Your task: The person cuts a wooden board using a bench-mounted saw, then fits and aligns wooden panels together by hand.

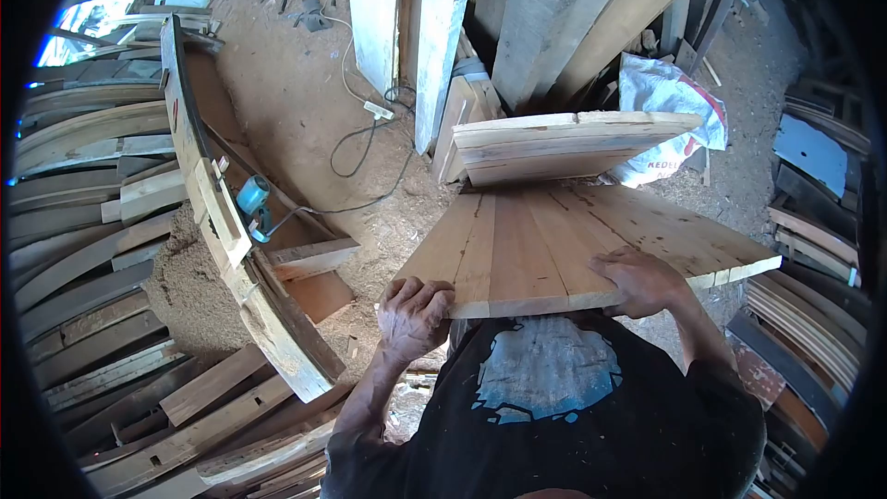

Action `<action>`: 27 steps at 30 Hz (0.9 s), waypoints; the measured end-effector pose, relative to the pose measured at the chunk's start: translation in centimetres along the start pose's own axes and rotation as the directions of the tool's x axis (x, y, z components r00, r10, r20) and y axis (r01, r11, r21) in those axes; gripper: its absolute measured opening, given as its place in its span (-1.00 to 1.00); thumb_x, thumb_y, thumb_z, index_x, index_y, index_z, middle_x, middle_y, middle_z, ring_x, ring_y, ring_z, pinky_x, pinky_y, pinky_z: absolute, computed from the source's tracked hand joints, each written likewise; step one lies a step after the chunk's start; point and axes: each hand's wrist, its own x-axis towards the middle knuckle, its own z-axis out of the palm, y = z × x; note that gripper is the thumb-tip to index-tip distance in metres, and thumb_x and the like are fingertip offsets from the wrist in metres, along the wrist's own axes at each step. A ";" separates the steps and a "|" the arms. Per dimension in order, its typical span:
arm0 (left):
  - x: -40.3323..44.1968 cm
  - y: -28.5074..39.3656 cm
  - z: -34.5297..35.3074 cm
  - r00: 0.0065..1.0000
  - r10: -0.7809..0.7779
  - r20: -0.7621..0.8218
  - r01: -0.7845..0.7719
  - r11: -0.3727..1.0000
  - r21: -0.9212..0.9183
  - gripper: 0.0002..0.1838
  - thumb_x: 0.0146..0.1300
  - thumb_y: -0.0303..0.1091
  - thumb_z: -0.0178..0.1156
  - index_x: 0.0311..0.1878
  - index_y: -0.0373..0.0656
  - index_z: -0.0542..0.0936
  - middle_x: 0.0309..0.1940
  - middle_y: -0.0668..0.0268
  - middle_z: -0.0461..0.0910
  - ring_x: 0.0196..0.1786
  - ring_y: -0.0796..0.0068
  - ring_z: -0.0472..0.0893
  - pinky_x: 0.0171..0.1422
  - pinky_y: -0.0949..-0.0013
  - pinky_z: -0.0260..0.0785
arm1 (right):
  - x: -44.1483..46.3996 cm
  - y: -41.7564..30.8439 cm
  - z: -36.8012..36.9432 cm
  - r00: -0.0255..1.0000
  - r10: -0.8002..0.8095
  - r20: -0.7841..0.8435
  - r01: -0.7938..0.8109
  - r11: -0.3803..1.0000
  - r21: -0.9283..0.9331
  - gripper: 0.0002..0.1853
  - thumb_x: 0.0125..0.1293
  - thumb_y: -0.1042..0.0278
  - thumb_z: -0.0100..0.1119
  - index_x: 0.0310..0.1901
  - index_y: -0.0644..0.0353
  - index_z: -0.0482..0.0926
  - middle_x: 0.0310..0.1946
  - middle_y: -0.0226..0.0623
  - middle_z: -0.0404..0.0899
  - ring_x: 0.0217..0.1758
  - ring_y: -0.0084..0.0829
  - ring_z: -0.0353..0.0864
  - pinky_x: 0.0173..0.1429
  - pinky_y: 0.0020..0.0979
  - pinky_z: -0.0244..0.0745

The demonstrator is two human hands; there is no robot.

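A wide panel of joined wooden boards (527, 240) lies in front of my chest, its near edge close to my shirt. My left hand (416, 316) is wrapped over the panel's near left corner, knuckles up. On the near edge, further right, my right hand (642, 282) grips with the thumb on top and the other fingers partly hidden below. Dark lines run along the joints between the boards. At the far edge of this panel, a second board panel (564, 148) stands tilted up.
A blue power tool (254, 196) rests against a long wooden beam (217, 212) on the left, its cord (356, 208) crossing the dirt floor. Tall planks (443, 37) lean ahead. A white sack (670, 115) lies at right. Stacked curved timber (102, 176) lines the left side.
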 end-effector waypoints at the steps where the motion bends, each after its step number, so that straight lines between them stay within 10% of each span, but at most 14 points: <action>1: 0.0 0.0 0.0 1.000 -0.001 0.003 0.001 1.000 0.002 -0.63 -0.13 -0.39 0.38 -0.19 0.08 0.53 -0.20 0.59 0.67 -0.29 0.43 0.55 -0.07 0.27 0.33 | -0.1 -0.1 0.0 1.000 -0.002 -0.009 0.002 1.000 0.005 -0.08 0.10 0.08 0.53 0.43 0.34 0.33 0.45 0.03 0.37 0.52 0.02 0.31 0.58 -0.13 0.24; 8: 0.0 0.6 0.0 1.000 -0.019 0.001 0.019 1.000 0.018 -0.61 -0.12 -0.36 0.44 -0.17 0.07 0.55 -0.25 0.55 0.68 -0.28 0.36 0.57 -0.13 0.24 0.36 | -0.1 1.2 2.0 0.968 -0.152 -0.198 0.141 0.988 -0.068 -0.36 0.06 0.15 0.51 0.09 0.35 0.48 0.02 0.00 0.63 0.19 0.09 0.58 0.28 0.00 0.48; 17: -0.4 2.8 0.6 0.999 -0.048 0.022 0.046 0.995 0.092 -0.65 -0.19 -0.30 0.49 -0.24 0.02 0.66 -0.40 0.40 0.69 -0.34 0.29 0.64 -0.22 0.22 0.51 | -1.6 1.3 4.6 0.931 -0.102 -0.351 0.109 0.994 0.000 -0.11 0.10 0.01 0.48 0.43 0.21 0.37 0.13 0.01 0.63 0.22 -0.01 0.61 0.38 -0.02 0.41; 20: -1.0 2.9 1.4 1.000 -0.006 0.006 0.006 0.994 0.107 -0.71 -0.09 -0.33 0.44 -0.22 -0.01 0.65 -0.38 0.38 0.70 -0.37 0.23 0.64 -0.24 0.21 0.49 | -3.2 -0.2 8.3 0.482 -0.172 -0.859 -0.213 0.928 -0.306 -0.11 0.19 -0.04 0.43 0.48 0.19 0.33 0.23 0.00 0.58 0.28 -0.05 0.60 0.51 0.01 0.25; 23: -1.8 3.5 2.1 0.999 0.036 -0.009 -0.035 0.990 0.135 -0.72 -0.06 -0.30 0.48 -0.23 -0.02 0.66 -0.44 0.33 0.69 -0.44 0.21 0.62 -0.30 0.20 0.49 | -7.1 -2.0 12.5 0.339 -0.096 -0.936 0.271 0.963 -0.001 -0.20 0.28 -0.07 0.37 0.44 0.20 0.37 0.32 -0.03 0.52 0.32 -0.11 0.57 0.59 0.06 0.08; 27: -3.7 4.3 3.2 1.000 0.017 0.005 -0.018 0.988 0.155 -0.69 -0.08 -0.28 0.50 -0.21 -0.02 0.67 -0.41 0.28 0.72 -0.41 0.19 0.67 -0.29 0.17 0.53 | -11.7 -1.5 19.8 0.452 0.272 -0.850 0.664 0.533 0.524 -0.62 0.38 0.20 0.33 0.07 0.32 0.63 -0.09 -0.05 0.73 0.02 -0.20 0.76 0.23 -0.17 0.54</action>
